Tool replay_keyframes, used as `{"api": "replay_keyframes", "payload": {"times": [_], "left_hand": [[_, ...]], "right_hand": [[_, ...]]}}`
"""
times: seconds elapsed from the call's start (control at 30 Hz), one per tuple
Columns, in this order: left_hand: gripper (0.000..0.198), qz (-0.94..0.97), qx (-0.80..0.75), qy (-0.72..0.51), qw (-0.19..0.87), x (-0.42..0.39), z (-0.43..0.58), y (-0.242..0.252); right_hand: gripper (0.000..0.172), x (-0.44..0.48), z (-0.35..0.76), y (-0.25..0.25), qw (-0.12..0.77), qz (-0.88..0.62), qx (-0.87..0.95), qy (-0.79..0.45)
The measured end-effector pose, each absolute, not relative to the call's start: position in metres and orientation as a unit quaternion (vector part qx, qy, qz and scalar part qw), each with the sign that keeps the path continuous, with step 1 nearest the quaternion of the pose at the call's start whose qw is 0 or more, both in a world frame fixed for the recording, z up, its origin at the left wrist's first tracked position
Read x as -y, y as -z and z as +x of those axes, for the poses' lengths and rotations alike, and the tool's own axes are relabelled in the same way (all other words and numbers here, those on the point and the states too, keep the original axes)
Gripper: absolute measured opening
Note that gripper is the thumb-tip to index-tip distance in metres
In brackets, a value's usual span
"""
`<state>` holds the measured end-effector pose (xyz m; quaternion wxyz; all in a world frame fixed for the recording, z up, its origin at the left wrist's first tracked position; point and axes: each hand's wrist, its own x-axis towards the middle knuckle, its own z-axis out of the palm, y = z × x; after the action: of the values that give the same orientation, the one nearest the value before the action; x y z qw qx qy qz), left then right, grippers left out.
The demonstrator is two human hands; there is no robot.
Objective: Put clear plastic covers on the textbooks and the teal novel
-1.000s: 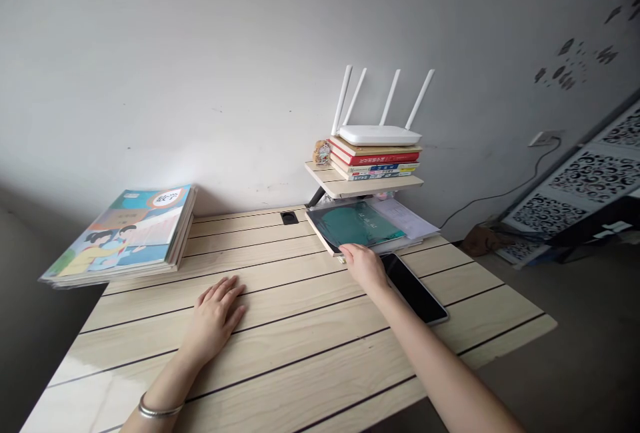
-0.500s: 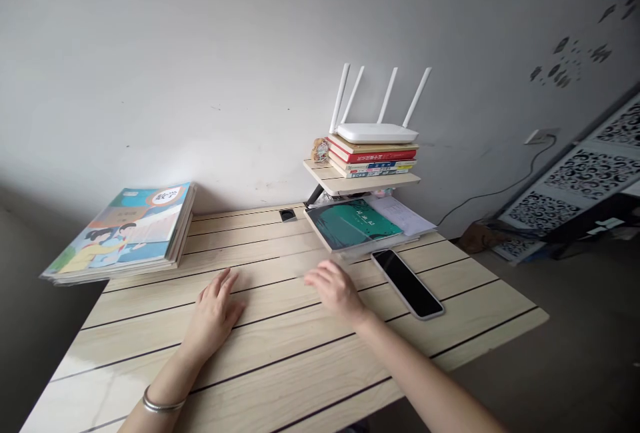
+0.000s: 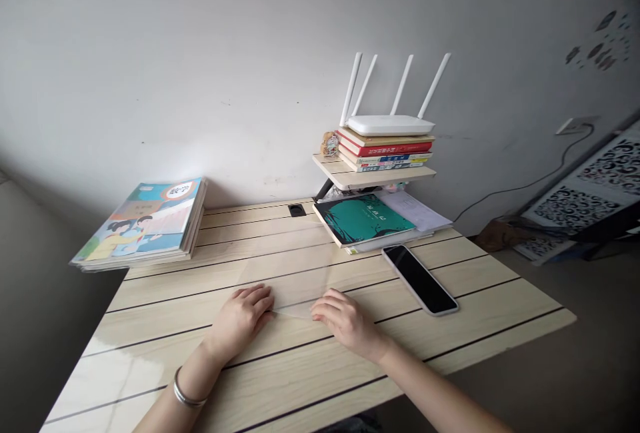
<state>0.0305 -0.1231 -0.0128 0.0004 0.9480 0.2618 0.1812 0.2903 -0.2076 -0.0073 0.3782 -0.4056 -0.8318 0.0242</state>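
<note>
My left hand [image 3: 243,318] rests palm down on the light wood-grain table [image 3: 280,380], with a silver bangle on its wrist. My right hand [image 3: 345,323] lies close by, fingers curved toward the left hand. A faint clear plastic sheet [image 3: 295,280] seems to lie between them, though it is hard to make out. To the right of my right hand is a black smartphone [image 3: 419,280], face up and untouched. Beyond it, a green notebook [image 3: 364,218] lies on white papers [image 3: 413,212]. A stack of textbooks [image 3: 143,225] overhangs the table's far left corner.
A small wooden shelf [image 3: 375,178] over the notebook holds several books [image 3: 385,153], a white four-antenna router [image 3: 390,125] and a small plush toy [image 3: 329,144]. A cable runs down the wall at right to patterned panels [image 3: 575,203] leaning there.
My right hand has moved left, away from the notebook's edge, to near my left hand. My left hand has shifted slightly right. The view has turned, moving the scene right and up.
</note>
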Motion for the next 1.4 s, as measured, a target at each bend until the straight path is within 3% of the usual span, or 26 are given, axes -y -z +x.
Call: {"api": "replay_keyframes", "payload": {"times": [0.3, 0.63, 0.93, 1.1, 1.27, 1.4], "left_hand": [[0.023, 0.944, -0.252, -0.192, -0.087, 0.139, 0.038, 0.008], [0.015, 0.92, -0.328, -0.215, 0.005, 0.144, 0.038, 0.004], [0.025, 0.864, -0.364, -0.332, 0.104, 0.148, 0.044, -0.001], [0.02, 0.813, -0.409, -0.39, 0.143, 0.153, 0.041, -0.009], [0.018, 0.809, -0.422, -0.401, 0.077, 0.158, 0.031, -0.015], [0.016, 0.855, -0.382, -0.347, 0.053, 0.165, 0.025, -0.006]], "right_hand": [[0.015, 0.215, 0.302, 0.021, 0.425, -0.448, 0.783, -0.076], [0.018, 0.21, 0.302, 0.024, 0.481, -0.513, 0.693, -0.16], [0.048, 0.195, 0.295, 0.022, 0.537, -0.592, 0.461, -0.386], [0.048, 0.191, 0.279, 0.011, 0.526, -0.599, 0.395, -0.456], [0.035, 0.192, 0.276, 0.022, 0.483, -0.598, 0.478, -0.423], [0.017, 0.184, 0.294, 0.025, 0.465, -0.63, 0.59, -0.198]]}}
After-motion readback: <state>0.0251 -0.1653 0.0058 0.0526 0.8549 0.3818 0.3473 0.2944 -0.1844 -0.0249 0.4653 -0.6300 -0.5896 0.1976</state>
